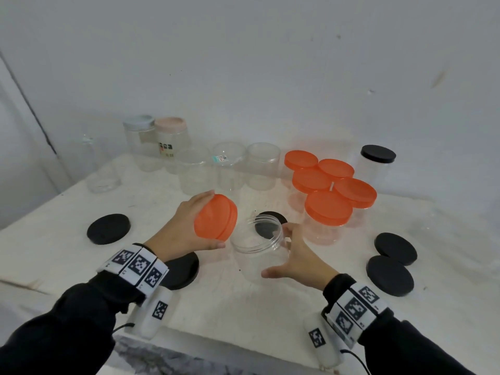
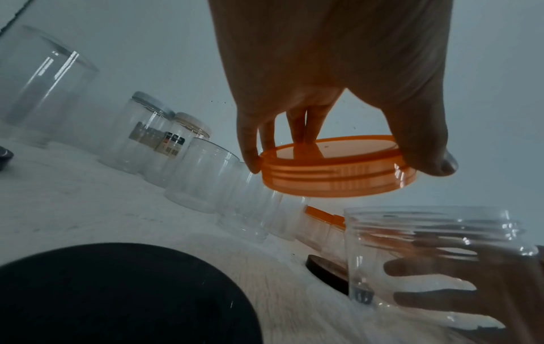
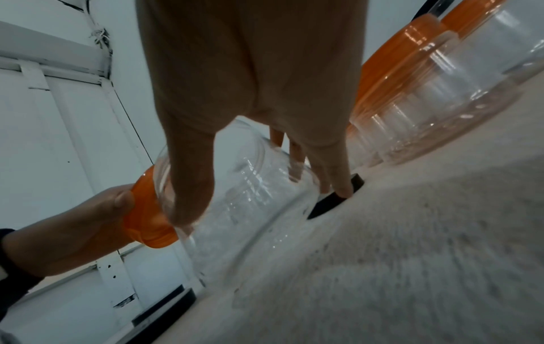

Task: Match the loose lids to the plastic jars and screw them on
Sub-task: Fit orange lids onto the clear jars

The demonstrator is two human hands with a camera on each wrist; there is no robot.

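My left hand [image 1: 186,226] grips an orange lid [image 1: 216,217] by its rim, tilted, in the air just left of an open clear jar [image 1: 258,250]. In the left wrist view the orange lid [image 2: 332,167] hangs above and left of the jar's threaded mouth [image 2: 432,223], apart from it. My right hand [image 1: 293,255] holds the jar [image 3: 250,209] from its right side, thumb in front and fingers behind, while it stands on the white table [image 1: 243,315].
Several orange-lidded jars [image 1: 328,209] cluster at the right, a black-lidded jar [image 1: 376,163] behind them. Open clear jars [image 1: 230,163] line the back, two capped jars [image 1: 159,136] at back left. Loose black lids [image 1: 108,228] [image 1: 391,274] [image 1: 270,223] lie around my hands.
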